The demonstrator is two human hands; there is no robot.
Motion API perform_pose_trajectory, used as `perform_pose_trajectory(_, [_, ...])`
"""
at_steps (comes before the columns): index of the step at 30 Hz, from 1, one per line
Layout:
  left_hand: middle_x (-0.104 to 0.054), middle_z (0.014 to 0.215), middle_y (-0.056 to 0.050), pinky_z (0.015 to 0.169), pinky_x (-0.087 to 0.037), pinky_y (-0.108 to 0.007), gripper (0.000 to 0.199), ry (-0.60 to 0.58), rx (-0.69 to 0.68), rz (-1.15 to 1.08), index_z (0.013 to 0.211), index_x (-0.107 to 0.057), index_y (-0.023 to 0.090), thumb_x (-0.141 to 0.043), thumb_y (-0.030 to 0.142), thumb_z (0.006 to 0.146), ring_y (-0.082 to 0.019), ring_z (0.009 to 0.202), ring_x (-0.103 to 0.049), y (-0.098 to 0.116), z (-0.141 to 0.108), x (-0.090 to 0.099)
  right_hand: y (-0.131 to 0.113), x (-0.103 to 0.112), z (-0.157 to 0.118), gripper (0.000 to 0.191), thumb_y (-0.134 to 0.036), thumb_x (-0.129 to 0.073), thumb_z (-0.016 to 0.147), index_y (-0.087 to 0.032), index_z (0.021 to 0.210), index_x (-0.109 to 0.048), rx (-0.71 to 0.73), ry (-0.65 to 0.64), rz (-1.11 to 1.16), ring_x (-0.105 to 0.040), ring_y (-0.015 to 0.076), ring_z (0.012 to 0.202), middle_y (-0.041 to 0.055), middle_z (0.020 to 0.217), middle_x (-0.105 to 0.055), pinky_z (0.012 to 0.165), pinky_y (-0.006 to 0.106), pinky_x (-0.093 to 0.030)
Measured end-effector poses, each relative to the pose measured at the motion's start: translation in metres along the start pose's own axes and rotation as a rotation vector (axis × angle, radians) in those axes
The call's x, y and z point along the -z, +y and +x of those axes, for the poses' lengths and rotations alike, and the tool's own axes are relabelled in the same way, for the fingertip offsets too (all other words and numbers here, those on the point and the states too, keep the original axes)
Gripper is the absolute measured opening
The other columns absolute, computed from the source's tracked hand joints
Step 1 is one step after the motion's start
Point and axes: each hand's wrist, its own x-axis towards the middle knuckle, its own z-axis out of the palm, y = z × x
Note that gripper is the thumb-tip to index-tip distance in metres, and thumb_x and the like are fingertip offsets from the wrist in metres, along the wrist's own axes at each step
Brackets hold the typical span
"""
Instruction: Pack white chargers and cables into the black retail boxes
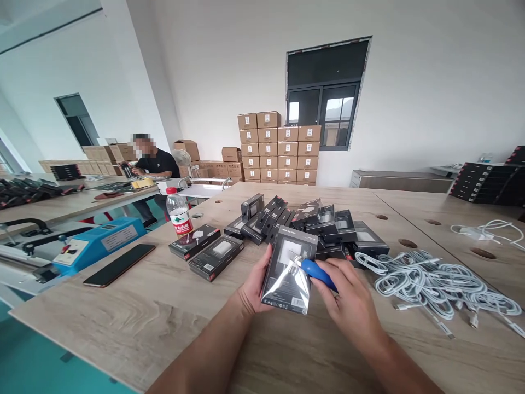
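Note:
My left hand [257, 282] is wrapped round the left side of a dark product box [283, 282] in shiny clear film, held tilted above the table. A white item shows on the face of the box. Closed round a blue-handled tool [318, 272], my right hand [346, 293] holds its metal end against the middle of that face. Behind the held box lies a heap of similar dark boxes [336, 224]. Two more flat boxes [217, 256] rest to the left. A tangle of white cables [435, 282] is on the right.
On the wooden table [135, 323] are a red-capped bottle [179, 212] and a black phone [120, 265]. A blue machine [100, 243] stands at the left edge. Farther back are a seated person [153, 164], stacked cartons [279, 148] and black boxes [488, 183].

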Motion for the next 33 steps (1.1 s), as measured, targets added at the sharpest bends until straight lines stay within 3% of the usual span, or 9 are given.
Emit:
perform_pose_trajectory(5, [-0.076, 0.089, -0.015, 0.079, -0.055, -0.042, 0.073, -0.03, 0.169, 0.029, 0.109, -0.069, 0.01, -0.048, 0.076, 0.085, -0.03, 0.084, -0.072, -0.006, 0.0, -0.002, -0.003, 0.01, 0.006, 0.023, -0.027, -0.056, 0.098, -0.017, 0.118, -0.065, 0.154, -0.064, -0.089, -0.063, 0.0242, 0.092, 0.0101, 0.103, -0.067, 0.084, 0.04, -0.049])
perform_pose_trajectory(9, [-0.075, 0.079, -0.013, 0.075, -0.054, -0.033, 0.066, 0.048, 0.219, 0.095, 0.098, -0.07, 0.008, -0.059, 0.071, 0.082, -0.023, 0.068, -0.07, -0.018, 0.008, 0.003, -0.015, 0.011, 0.008, 0.025, -0.026, -0.055, 0.099, -0.018, 0.121, -0.064, 0.219, -0.139, -0.074, -0.062, 0.0251, 0.094, 0.0108, 0.105, -0.068, 0.084, 0.042, -0.048])
perform_pose_trajectory(12, [-0.074, 0.076, -0.012, 0.072, -0.054, -0.031, 0.074, 0.086, 0.207, 0.12, 0.096, -0.07, 0.007, -0.054, 0.078, 0.08, -0.02, 0.063, -0.068, -0.02, 0.011, 0.002, -0.021, 0.011, 0.01, 0.025, -0.025, -0.056, 0.098, -0.017, 0.121, -0.064, 0.248, -0.148, -0.048, -0.061, 0.0255, 0.095, 0.0108, 0.106, -0.068, 0.087, 0.042, -0.048])
perform_pose_trajectory(17, [-0.076, 0.093, -0.016, 0.084, -0.054, -0.039, 0.088, -0.001, -0.033, 0.034, 0.112, -0.069, 0.008, -0.04, 0.085, 0.08, -0.029, 0.088, -0.073, -0.008, 0.008, -0.002, -0.014, 0.014, 0.01, 0.024, -0.023, -0.058, 0.097, -0.017, 0.119, -0.065, 0.239, -0.147, -0.033, -0.061, 0.0235, 0.089, 0.0102, 0.103, -0.068, 0.081, 0.04, -0.049])
perform_pose_trajectory(20, [-0.077, 0.099, -0.015, 0.095, -0.052, -0.042, 0.074, -0.016, -0.325, -0.016, 0.114, -0.069, 0.011, -0.045, 0.075, 0.087, -0.03, 0.099, -0.072, -0.001, 0.008, 0.003, -0.006, 0.014, 0.006, 0.022, -0.025, -0.059, 0.097, -0.019, 0.117, -0.065, 0.164, -0.117, -0.009, -0.063, 0.023, 0.091, 0.0087, 0.103, -0.067, 0.082, 0.038, -0.05])
perform_pose_trajectory(22, [-0.078, 0.098, -0.011, 0.095, -0.053, -0.04, 0.058, -0.007, -0.47, -0.034, 0.11, -0.071, 0.014, -0.054, 0.066, 0.089, -0.026, 0.093, -0.073, 0.003, 0.009, 0.01, -0.002, 0.01, 0.003, 0.021, -0.029, -0.058, 0.097, -0.021, 0.115, -0.066, 0.055, -0.07, 0.029, -0.064, 0.0228, 0.092, 0.0079, 0.103, -0.067, 0.082, 0.037, -0.051])
perform_pose_trajectory(26, [-0.079, 0.098, -0.006, 0.089, -0.056, -0.039, 0.04, -0.076, -0.566, 0.069, 0.11, -0.071, 0.019, -0.079, 0.043, 0.078, -0.024, 0.082, -0.074, 0.005, 0.008, 0.013, 0.002, 0.0, 0.0, 0.021, -0.036, -0.057, 0.097, -0.024, 0.112, -0.066, -0.22, -0.027, 0.148, -0.065, 0.0228, 0.092, 0.0072, 0.104, -0.068, 0.078, 0.035, -0.054])
perform_pose_trajectory(30, [-0.076, 0.111, -0.008, 0.1, -0.049, -0.045, 0.061, -0.128, -0.624, 0.252, 0.128, -0.064, 0.02, -0.083, 0.019, 0.07, -0.031, 0.107, -0.069, 0.003, 0.004, 0.0, -0.005, -0.006, -0.002, 0.019, -0.036, -0.058, 0.096, -0.024, 0.107, -0.068, -0.345, -0.093, 0.295, -0.066, 0.0213, 0.089, 0.0058, 0.099, -0.068, 0.073, 0.031, -0.055])
perform_pose_trajectory(33, [-0.075, 0.113, -0.008, 0.105, -0.045, -0.045, 0.059, -0.105, -0.678, 0.349, 0.125, -0.066, 0.02, -0.08, 0.012, 0.069, -0.031, 0.114, -0.066, 0.0, 0.004, -0.007, -0.013, -0.008, -0.003, 0.018, -0.036, -0.06, 0.095, -0.024, 0.106, -0.068, -0.358, -0.143, 0.348, -0.066, 0.0199, 0.084, 0.0047, 0.095, -0.068, 0.069, 0.028, -0.054])
